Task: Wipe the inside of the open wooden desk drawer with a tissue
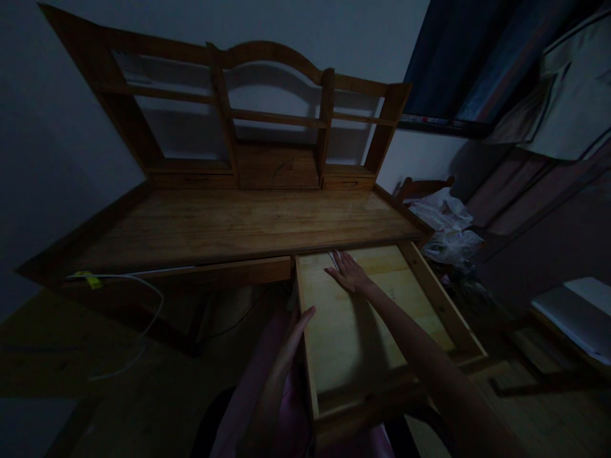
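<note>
A pulled-out wooden drawer [353, 331] with a pale bottom extends from the desk. My right hand [351, 275] lies flat inside it near the back, fingers stretched out and thumb apart. A thin white thing [333, 259], too small to identify, shows by its fingers; how much lies under the hand is hidden. My left hand [296, 327] is beside the drawer's left wall, its fingers extended and one fingertip at the top edge. No object shows in the left hand.
The wooden desk [267, 219] carries a shelf unit [277, 117] at its back. A white cable [160, 299] with a yellow tag hangs at the left. Plastic bags [446, 222] sit right of the desk. A stool-like stand [568, 346] is farther right.
</note>
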`<state>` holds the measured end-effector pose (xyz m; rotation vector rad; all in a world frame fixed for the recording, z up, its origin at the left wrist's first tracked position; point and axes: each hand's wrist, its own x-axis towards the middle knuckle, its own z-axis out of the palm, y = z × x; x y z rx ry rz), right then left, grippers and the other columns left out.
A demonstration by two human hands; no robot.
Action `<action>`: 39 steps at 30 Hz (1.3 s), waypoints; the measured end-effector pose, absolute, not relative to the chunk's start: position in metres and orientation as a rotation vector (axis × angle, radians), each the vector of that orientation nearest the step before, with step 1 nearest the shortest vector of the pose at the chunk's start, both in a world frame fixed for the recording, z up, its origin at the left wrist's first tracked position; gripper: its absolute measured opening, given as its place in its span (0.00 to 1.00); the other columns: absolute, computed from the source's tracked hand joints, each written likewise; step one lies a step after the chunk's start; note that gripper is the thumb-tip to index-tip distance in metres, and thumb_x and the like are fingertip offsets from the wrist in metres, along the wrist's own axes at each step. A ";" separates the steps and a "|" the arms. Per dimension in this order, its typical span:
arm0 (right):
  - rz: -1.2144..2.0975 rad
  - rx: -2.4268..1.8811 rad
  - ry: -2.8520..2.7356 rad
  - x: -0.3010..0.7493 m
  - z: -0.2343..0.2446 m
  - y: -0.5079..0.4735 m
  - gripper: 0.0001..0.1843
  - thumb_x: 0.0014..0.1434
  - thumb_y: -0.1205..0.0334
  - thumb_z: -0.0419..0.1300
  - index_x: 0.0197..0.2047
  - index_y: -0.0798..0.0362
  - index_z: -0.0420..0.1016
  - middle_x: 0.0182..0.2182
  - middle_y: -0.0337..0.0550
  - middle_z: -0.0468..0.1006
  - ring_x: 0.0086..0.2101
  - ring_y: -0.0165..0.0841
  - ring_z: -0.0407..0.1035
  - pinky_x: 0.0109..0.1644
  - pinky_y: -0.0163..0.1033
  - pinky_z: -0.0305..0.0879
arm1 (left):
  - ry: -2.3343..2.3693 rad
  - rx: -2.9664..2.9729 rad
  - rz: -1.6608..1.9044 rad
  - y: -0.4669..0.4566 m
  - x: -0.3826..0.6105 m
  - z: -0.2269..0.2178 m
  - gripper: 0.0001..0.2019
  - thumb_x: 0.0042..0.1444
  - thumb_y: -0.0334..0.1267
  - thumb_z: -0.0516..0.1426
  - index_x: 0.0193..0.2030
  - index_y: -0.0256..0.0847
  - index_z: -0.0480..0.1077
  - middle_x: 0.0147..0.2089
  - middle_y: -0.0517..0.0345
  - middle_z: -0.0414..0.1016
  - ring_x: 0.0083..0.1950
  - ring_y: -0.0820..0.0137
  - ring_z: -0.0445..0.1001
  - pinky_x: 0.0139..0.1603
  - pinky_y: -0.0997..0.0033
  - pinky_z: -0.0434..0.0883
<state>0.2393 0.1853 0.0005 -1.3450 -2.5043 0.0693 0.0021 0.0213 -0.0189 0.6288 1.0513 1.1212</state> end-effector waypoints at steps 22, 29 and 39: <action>-0.261 -1.688 -2.368 0.422 0.003 0.132 0.39 0.73 0.45 0.32 0.78 0.56 0.23 0.76 0.54 0.38 0.73 0.51 0.41 0.72 0.64 0.48 | 1.010 0.591 1.115 0.015 0.003 -0.013 0.29 0.55 0.52 0.66 0.62 0.44 0.72 0.64 0.46 0.75 0.65 0.47 0.73 0.64 0.52 0.72; -0.282 -1.642 -2.323 0.417 0.006 0.122 0.43 0.73 0.41 0.36 0.78 0.60 0.25 0.76 0.60 0.36 0.73 0.53 0.39 0.72 0.65 0.48 | 1.006 0.622 1.095 0.016 0.002 -0.016 0.32 0.55 0.54 0.66 0.64 0.44 0.70 0.64 0.44 0.75 0.64 0.47 0.73 0.65 0.50 0.71; -0.168 -1.534 -2.451 0.356 -0.012 0.118 0.44 0.73 0.40 0.40 0.78 0.56 0.23 0.76 0.50 0.29 0.73 0.47 0.27 0.75 0.60 0.44 | 1.000 0.652 1.163 0.021 0.004 -0.020 0.31 0.55 0.52 0.66 0.63 0.41 0.70 0.63 0.43 0.76 0.63 0.49 0.75 0.62 0.54 0.72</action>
